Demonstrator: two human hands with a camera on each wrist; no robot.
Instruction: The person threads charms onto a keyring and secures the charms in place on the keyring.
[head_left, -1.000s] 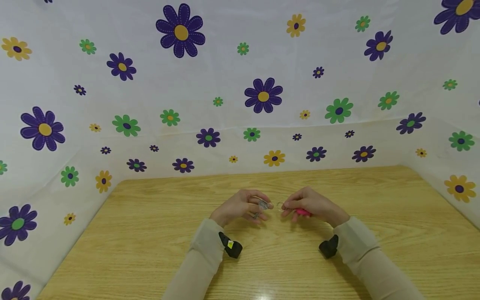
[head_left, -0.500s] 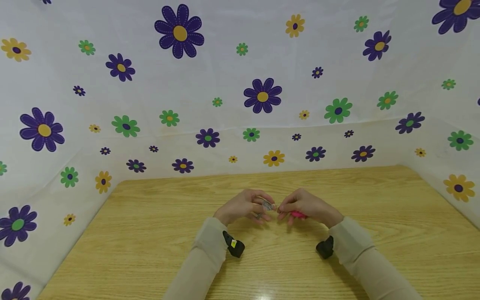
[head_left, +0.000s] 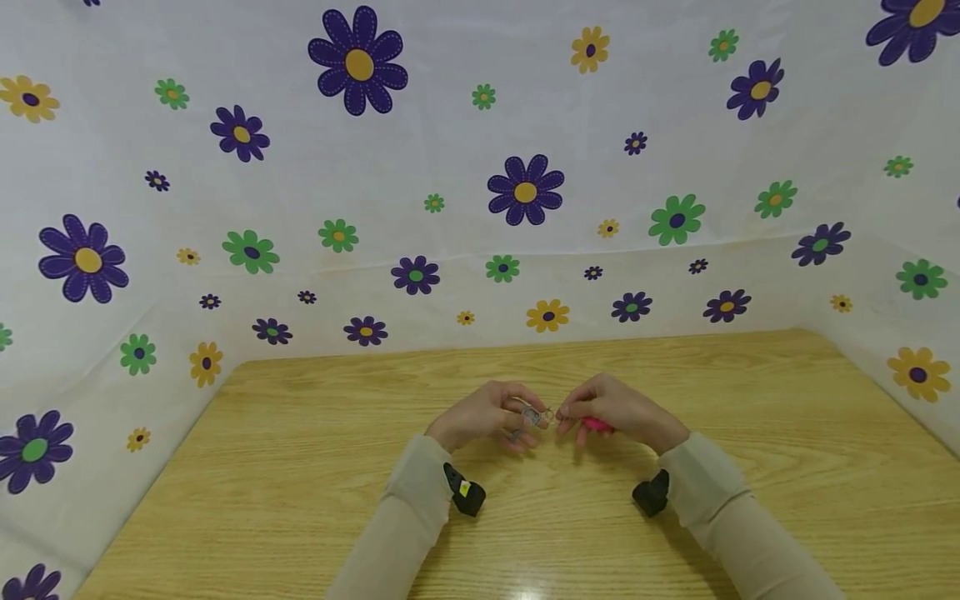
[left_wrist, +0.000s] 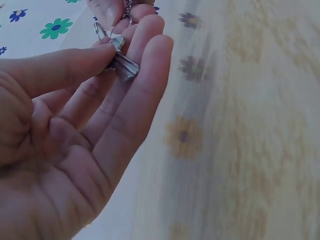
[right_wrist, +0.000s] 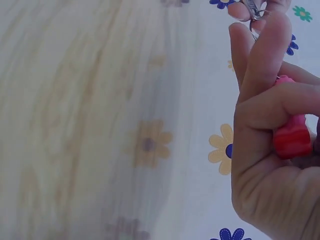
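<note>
Silver keys (left_wrist: 126, 67) are pinched between the thumb and fingers of my left hand (head_left: 483, 415), their grooved blades lying along the fingers. A thin wire ring (head_left: 548, 414) sits in the narrow gap between both hands' fingertips. My right hand (head_left: 618, 410) pinches the short metal chain (left_wrist: 128, 7) beside this ring with thumb and forefinger. A pink and red keychain charm (right_wrist: 292, 142) hangs within its palm, partly covered by the curled fingers. In the left wrist view, a ring (left_wrist: 100, 31) stands up by the left thumb tip. I cannot tell whether the keys are threaded on it.
Both hands are held over a light wood table (head_left: 337, 467). A white cloth (head_left: 450, 150) with printed flowers walls off the back and sides. Black wrist cameras (head_left: 467, 493) are strapped below each sleeve cuff.
My right hand has moved left, bringing the ring from a small distance away up to the left fingertips and the keys. The left hand has shifted slightly right.
</note>
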